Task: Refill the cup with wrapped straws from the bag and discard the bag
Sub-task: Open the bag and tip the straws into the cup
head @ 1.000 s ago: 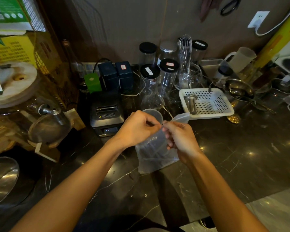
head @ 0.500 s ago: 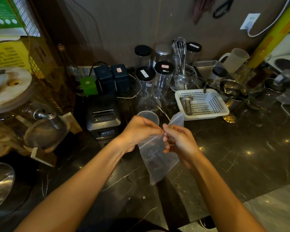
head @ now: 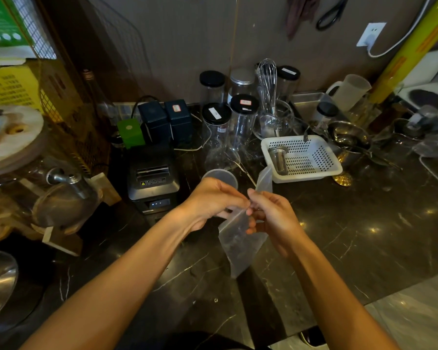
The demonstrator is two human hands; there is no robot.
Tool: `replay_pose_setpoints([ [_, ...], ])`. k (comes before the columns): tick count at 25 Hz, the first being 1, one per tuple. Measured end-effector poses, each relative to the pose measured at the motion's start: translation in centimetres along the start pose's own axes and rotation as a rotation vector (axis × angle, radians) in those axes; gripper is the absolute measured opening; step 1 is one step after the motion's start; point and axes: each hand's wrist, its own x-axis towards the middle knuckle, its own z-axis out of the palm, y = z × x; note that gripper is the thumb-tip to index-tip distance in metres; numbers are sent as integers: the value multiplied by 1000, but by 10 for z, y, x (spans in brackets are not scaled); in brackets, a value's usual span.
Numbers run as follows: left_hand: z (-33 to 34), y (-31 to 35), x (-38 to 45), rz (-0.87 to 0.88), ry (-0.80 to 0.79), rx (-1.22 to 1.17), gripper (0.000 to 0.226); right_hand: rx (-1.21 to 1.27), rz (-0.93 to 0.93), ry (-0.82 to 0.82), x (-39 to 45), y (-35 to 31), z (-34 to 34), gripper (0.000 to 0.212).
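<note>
A clear plastic bag hangs above the dark marble counter, its top flap sticking up behind my fingers. My left hand and my right hand both pinch the bag's upper edge, fingertips almost touching. The bag looks limp; I cannot tell whether any straws are inside. A translucent plastic cup stands just behind my left hand, partly hidden by it. No straws show in the cup.
A black receipt printer stands left of the cup. Behind are several lidded jars, a whisk and a glass flask. A white perforated basket sits to the right. A glass dispenser with a tap is at the left.
The bag has been lifted off the counter and now hangs lower and narrower from my fingertips. Both hands have shifted slightly towards me while keeping their pinch.
</note>
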Motion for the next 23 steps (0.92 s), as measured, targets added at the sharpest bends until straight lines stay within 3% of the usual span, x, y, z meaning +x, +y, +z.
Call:
replay_pose_setpoints([
  [5,-3,-6,-1,-76,-117,-170,9,78,-7,-123,-2,5,-10,24],
  [10,-5,-2,-2,-37,-112,147,20,15,14,-91,-3,10,-8,18],
  [14,-7,1,-4,12,-125,207,16,-53,14,-110,-4,9,-6,19],
  [18,-3,-3,-6,2,-124,90,14,39,40,-148,-6,6,-6,21],
  [23,-2,-5,-10,-62,-235,-199,10,168,-22,-181,-10,8,-11,18],
])
